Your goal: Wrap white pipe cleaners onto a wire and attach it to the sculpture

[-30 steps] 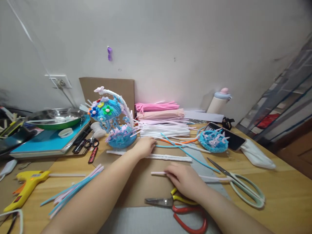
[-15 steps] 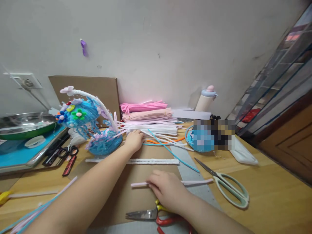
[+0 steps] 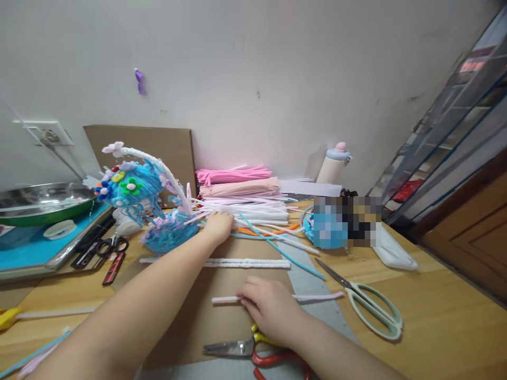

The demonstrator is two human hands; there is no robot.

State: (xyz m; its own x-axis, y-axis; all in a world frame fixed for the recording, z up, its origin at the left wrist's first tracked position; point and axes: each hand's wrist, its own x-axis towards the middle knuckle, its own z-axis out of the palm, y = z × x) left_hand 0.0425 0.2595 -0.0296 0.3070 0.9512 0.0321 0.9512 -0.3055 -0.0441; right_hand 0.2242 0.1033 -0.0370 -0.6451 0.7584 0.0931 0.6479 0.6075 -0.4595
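Note:
My left hand (image 3: 221,227) reaches to the near side of a bundle of white pipe cleaners (image 3: 263,214), its fingers bent down onto them; the fingertips are partly hidden. Closer to me, my right hand (image 3: 269,306) is closed over a pale pink pipe cleaner (image 3: 317,298), which sticks out on both sides. Scissors with red and yellow handles (image 3: 233,349) lie partly under the right wrist. Between the hands, a white fuzzy strip (image 3: 249,263) rests on brown cardboard (image 3: 190,322). Left of my left hand stands a blue pipe-cleaner lamp-like piece (image 3: 170,232) with flowers.
Pink bundles (image 3: 237,186) lie against the wall. Green-handled scissors (image 3: 374,309) rest at right, below a blurred blue item (image 3: 330,229). A bottle (image 3: 332,163) stands behind. At left are a metal bowl (image 3: 47,208), black scissors (image 3: 112,245) and a red-black cutter (image 3: 114,269).
The view has shifted slightly. Both hands stay in nearly the same places, the left at the white bundle and the right on the pink pipe cleaner.

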